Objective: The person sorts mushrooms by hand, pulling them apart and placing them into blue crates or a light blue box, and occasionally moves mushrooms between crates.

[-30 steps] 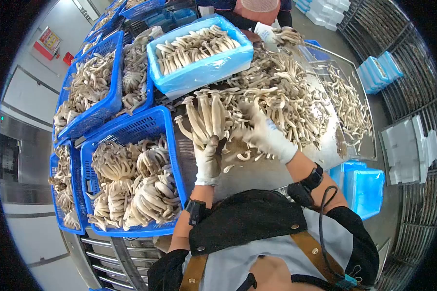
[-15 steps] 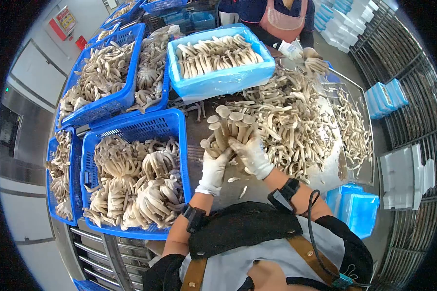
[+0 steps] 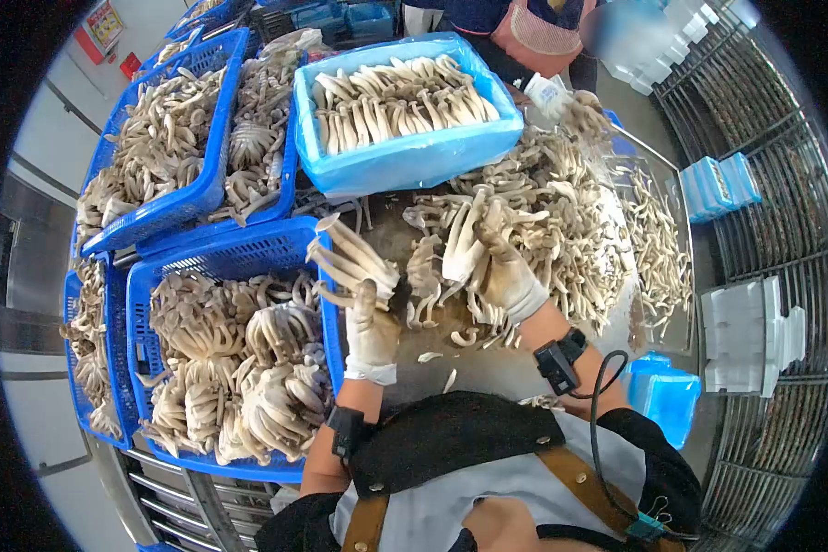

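My left hand [image 3: 372,336], in a white glove with soiled fingertips, is closed on a mushroom clump [image 3: 357,256] beside the right rim of the near blue crate. My right hand [image 3: 515,283], gloved the same way, grips another mushroom clump [image 3: 465,241] at the edge of the loose mushroom pile [image 3: 570,239]. Its fingers are partly lost against the mushrooms. Between the hands, a few mushrooms [image 3: 423,281] lie on the metal table [image 3: 414,368]. Clumps of mushrooms [image 3: 281,400] fill much of the near blue crate [image 3: 331,322].
Behind stands a blue-lined box [image 3: 405,166] with rows of mushrooms. More blue crates [image 3: 216,175] of mushrooms line the left. Across the table, a person's gloved hand [image 3: 547,95] is near a mushroom clump. Trimmed stems [image 3: 658,248] lie in a tray at right.
The hands were together on one mushroom clump; now they are apart, each with a separate piece. My left hand moved left toward the crate, my right hand slightly right to the pile.
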`<action>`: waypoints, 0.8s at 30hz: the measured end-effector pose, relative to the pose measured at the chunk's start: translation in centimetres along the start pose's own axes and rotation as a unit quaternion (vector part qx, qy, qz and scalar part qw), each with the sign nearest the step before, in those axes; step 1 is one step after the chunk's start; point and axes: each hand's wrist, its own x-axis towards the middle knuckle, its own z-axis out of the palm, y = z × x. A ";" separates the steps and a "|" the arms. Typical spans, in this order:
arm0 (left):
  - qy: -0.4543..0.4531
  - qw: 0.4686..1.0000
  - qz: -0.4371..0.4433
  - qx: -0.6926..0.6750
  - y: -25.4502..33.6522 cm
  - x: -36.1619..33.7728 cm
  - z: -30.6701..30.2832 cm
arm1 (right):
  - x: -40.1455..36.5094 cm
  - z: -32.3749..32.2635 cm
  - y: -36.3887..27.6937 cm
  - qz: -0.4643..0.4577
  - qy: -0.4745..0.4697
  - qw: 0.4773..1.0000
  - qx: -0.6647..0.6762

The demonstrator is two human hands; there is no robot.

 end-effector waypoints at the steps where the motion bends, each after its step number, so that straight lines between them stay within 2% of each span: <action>1: 0.005 1.000 0.005 -0.017 1.0 -0.3 1.2 | 1.4 -0.6 -1.0 -0.009 0.045 0.998 -0.035; 3: 0.039 0.999 -0.011 -0.018 2.1 -0.5 1.5 | 4.3 1.0 -4.8 0.024 0.168 0.944 -0.283; 4: 0.044 0.999 -0.020 -0.013 2.4 -0.5 1.5 | 5.9 3.2 -5.8 -0.091 0.151 0.841 -0.512; 5: 0.050 0.998 -0.030 -0.009 2.7 -0.4 1.4 | 7.8 5.3 -6.7 -0.153 0.121 0.745 -0.638; 6: 0.055 0.998 -0.040 -0.002 3.0 -0.4 1.4 | 9.8 7.3 -7.7 -0.222 0.113 0.621 -0.743; 7: 0.056 0.998 -0.033 0.007 3.3 -0.5 1.6 | 12.4 8.5 -8.9 -0.245 0.106 0.565 -0.781; 9: 0.054 0.998 -0.017 0.027 3.5 -0.5 2.2 | 19.1 7.6 -11.7 -0.173 0.168 0.498 -0.833; 10: 0.036 0.999 -0.033 -0.011 3.5 -0.4 1.8 | 21.5 7.0 -12.3 -0.138 0.198 0.461 -0.854; 13: 0.053 0.996 -0.049 -0.059 2.6 0.0 0.5 | 25.7 6.4 -11.5 -0.080 0.242 0.300 -0.919; 15: 0.053 0.996 -0.040 -0.067 2.8 0.2 0.2 | 26.8 2.4 -9.8 -0.069 0.261 0.232 -0.935; 17: 0.069 0.994 -0.037 -0.072 2.6 0.3 -0.3 | 26.6 1.8 -8.2 -0.046 0.297 0.174 -0.938; 18: 0.059 0.993 -0.055 -0.081 2.8 0.1 -0.3 | 28.1 0.7 -9.5 0.037 0.268 0.202 -0.941; 19: 0.052 0.993 -0.058 -0.083 2.7 0.0 -0.3 | 28.4 0.1 -10.0 0.032 0.230 0.156 -0.960; 21: 0.034 0.994 -0.067 -0.081 2.7 0.2 0.0 | 26.9 2.2 -10.8 0.037 0.228 0.206 -0.951; 23: -0.016 0.995 -0.064 -0.076 2.7 0.1 0.5 | 23.9 5.2 -9.7 -0.055 0.247 0.199 -0.947; 24: -0.045 0.994 -0.062 -0.072 2.7 0.0 0.9 | 22.6 5.7 -9.5 -0.129 0.220 0.227 -0.940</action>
